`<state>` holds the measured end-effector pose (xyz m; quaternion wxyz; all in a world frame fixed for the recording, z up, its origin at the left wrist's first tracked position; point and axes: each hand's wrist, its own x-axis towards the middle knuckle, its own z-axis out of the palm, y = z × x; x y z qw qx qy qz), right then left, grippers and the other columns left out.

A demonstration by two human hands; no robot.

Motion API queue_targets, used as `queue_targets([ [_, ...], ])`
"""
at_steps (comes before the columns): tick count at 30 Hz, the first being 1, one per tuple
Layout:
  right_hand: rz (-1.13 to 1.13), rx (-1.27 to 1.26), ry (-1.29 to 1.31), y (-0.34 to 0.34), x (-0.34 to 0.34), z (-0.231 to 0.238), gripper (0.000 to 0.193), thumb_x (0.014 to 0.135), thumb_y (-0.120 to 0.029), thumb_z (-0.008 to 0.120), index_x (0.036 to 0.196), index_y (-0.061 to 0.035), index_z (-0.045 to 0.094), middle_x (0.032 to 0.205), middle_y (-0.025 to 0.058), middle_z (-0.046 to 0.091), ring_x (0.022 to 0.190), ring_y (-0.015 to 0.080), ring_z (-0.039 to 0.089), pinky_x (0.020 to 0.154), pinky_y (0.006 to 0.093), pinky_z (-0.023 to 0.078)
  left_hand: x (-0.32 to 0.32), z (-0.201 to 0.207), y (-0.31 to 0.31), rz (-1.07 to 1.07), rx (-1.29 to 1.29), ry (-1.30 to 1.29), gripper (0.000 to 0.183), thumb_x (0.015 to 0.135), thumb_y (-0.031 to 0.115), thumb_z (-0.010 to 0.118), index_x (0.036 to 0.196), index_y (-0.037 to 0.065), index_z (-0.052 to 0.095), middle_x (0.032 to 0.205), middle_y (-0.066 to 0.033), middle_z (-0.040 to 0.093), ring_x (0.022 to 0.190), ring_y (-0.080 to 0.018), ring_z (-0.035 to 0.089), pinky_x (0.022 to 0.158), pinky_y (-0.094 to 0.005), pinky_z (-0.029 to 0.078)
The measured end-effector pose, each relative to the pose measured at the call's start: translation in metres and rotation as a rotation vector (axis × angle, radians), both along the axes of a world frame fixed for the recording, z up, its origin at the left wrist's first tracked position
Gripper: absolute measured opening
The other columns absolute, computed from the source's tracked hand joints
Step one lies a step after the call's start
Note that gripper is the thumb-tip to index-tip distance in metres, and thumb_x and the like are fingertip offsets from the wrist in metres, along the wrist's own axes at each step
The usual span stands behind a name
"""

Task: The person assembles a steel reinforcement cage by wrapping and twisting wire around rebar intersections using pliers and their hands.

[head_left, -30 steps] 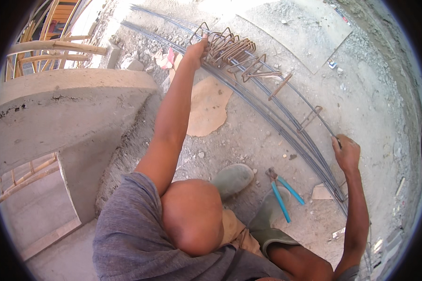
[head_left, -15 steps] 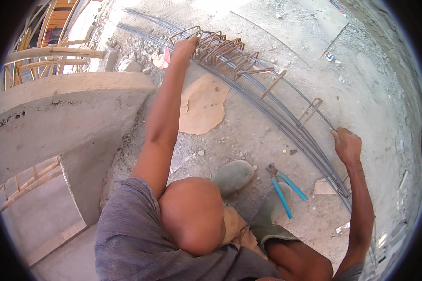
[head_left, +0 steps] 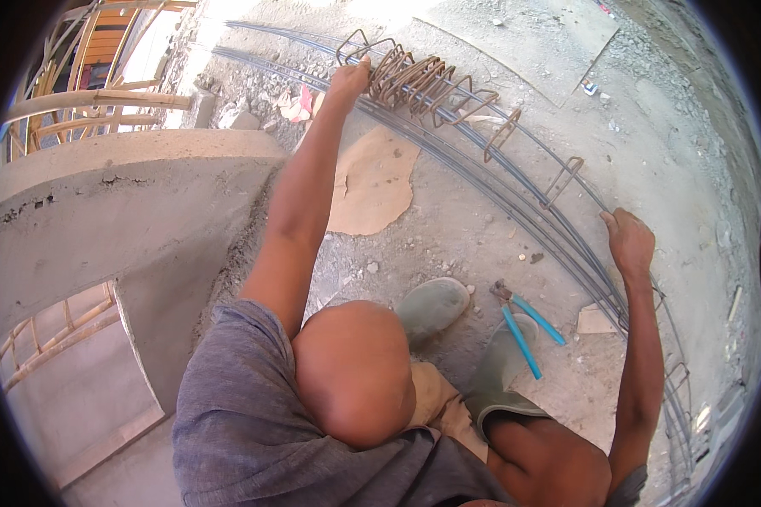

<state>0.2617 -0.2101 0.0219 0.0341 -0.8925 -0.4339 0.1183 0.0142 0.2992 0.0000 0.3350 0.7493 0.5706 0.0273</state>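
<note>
At the far side, my left hand (head_left: 349, 83) is closed at the left end of a bunch of rusty steel stirrups (head_left: 414, 84), gripping one of them; its fingertips are partly hidden. The stirrups hang around long grey steel bars, crowded near that hand, with a few spaced out to the right, such as a lone stirrup (head_left: 564, 181). On the right, my right hand (head_left: 632, 243) wraps around the raised outer rebar (head_left: 585, 188). Below it, more rebars (head_left: 490, 188) run in a bundle along the ground.
Blue-handled pincers (head_left: 524, 325) lie beside my boots (head_left: 434, 308). A brown cardboard piece (head_left: 376, 190) lies under the left arm. To the left stands a concrete wall (head_left: 127, 186), with bamboo poles (head_left: 101, 100) beyond it. A flat sheet (head_left: 524, 51) lies at the far side.
My left hand and the stirrup bunch have shifted right and slightly away. The spaced stirrups stand more upright. My right hand, still on the bar, has risen slightly in view.
</note>
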Motion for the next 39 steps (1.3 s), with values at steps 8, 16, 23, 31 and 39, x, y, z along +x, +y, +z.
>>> queue_targets([
  [8,-0.001,-0.029,0.069,0.002,0.0,0.001,0.037,0.092,-0.037,0.059,0.076,-0.0034,0.059,0.079,0.0196,0.064,0.079,0.0409,0.061,0.069,0.05,0.046,-0.033,0.024,-0.011,-0.274,-0.068,0.054,0.055,0.089,0.052,0.061,0.111,0.002,0.07,0.097,-0.0111,0.071,0.092,-0.0228,0.064,0.087,-0.0373,0.046],
  [16,0.011,-0.022,0.102,0.004,0.0,0.001,0.037,0.092,-0.036,0.06,0.076,-0.003,0.059,0.079,0.0209,0.063,0.078,0.0421,0.061,0.069,0.0505,0.045,-0.021,0.013,0.002,-0.14,0.17,-0.022,0.042,0.09,0.04,0.064,0.101,0.0,0.071,0.084,-0.0165,0.069,0.081,-0.0247,0.064,0.078,-0.036,0.048],
  [23,0.005,-0.013,0.109,0.0,0.003,0.001,0.037,0.092,-0.037,0.06,0.076,-0.0034,0.059,0.079,0.0208,0.063,0.078,0.0424,0.061,0.068,0.0506,0.045,-0.03,0.03,-0.01,-0.188,0.116,0.262,0.039,0.088,0.037,0.068,0.092,-0.002,0.072,0.075,-0.0148,0.066,0.066,-0.0223,0.063,0.07,-0.0382,0.05],
  [31,0.017,-0.002,0.142,0.005,0.005,0.003,0.035,0.092,-0.036,0.061,0.078,-0.0038,0.061,0.079,0.0204,0.064,0.078,0.0422,0.061,0.068,0.0498,0.046,-0.039,-0.012,-0.06,-0.443,0.325,-0.177,0.024,0.09,0.02,0.064,0.101,-0.001,0.07,0.073,-0.0154,0.066,0.064,-0.0212,0.064,0.066,-0.036,0.05],
  [39,-0.031,0.034,0.218,0.001,0.006,0.001,0.034,0.091,-0.035,0.062,0.079,-0.0032,0.063,0.078,0.0209,0.063,0.078,0.0419,0.061,0.068,0.0491,0.046,-0.048,-0.019,-0.044,0.096,-0.475,-0.488,0.024,0.094,0.023,0.064,0.1,-0.001,0.066,0.089,-0.0073,0.067,0.067,-0.013,0.059,0.065,-0.0277,0.051],
])
